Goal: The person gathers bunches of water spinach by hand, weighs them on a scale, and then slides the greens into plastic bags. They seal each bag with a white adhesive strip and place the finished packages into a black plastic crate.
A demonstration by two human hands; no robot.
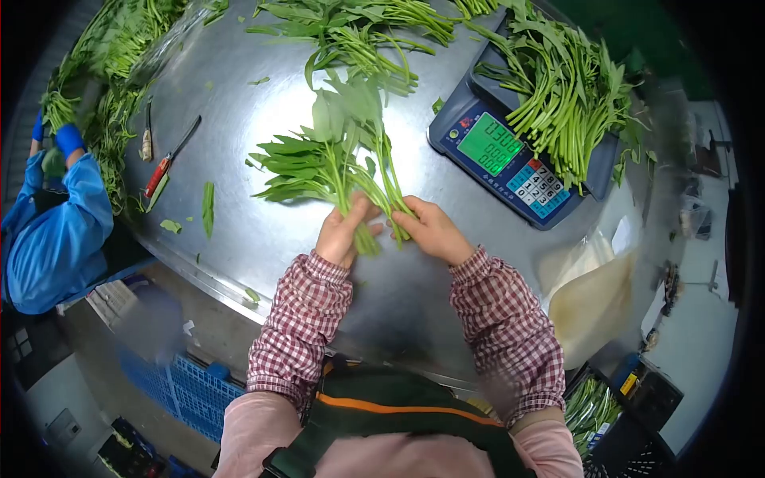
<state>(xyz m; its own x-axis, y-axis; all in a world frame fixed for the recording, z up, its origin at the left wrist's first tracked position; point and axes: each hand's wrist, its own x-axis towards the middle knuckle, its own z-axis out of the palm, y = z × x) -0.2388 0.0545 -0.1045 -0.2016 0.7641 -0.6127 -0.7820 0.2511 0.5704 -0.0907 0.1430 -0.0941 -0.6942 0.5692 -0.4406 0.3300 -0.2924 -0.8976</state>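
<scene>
the left hand (344,231) was closed around the stems of a leafy bunch (296,169), low over the middle of the counter (263,95), with its leaves fanned out to the left and the cut ends poking out below the fingers. the right hand (436,229), just beside it, pinched a few longer stalks (389,179) near their lower ends; their leafy tops were blurred and reached away toward the far side. there the loose greens (374,56) lay in a spread, so the space straight beyond the hands was taken up. to the right, the scale (498,171) blocked much of that side, its green display lit and a big pile of greens (562,103) heaped on it, stems hanging over the near edge of its pan. a pale sheet (594,299) sagged at the counter's right edge, near the right sleeve. on the left lay the red-handled knife (163,171), and just beyond it a smaller knife (147,137) with a pale handle, both well apart from the hands, among scattered leaf scraps (208,209). farther left a long heap of greens (119,80) filled the edge, where a co-worker (68,223) in blue sleeves and blue gloves held some stems. a blue crate (187,390) stood below the counter.
</scene>
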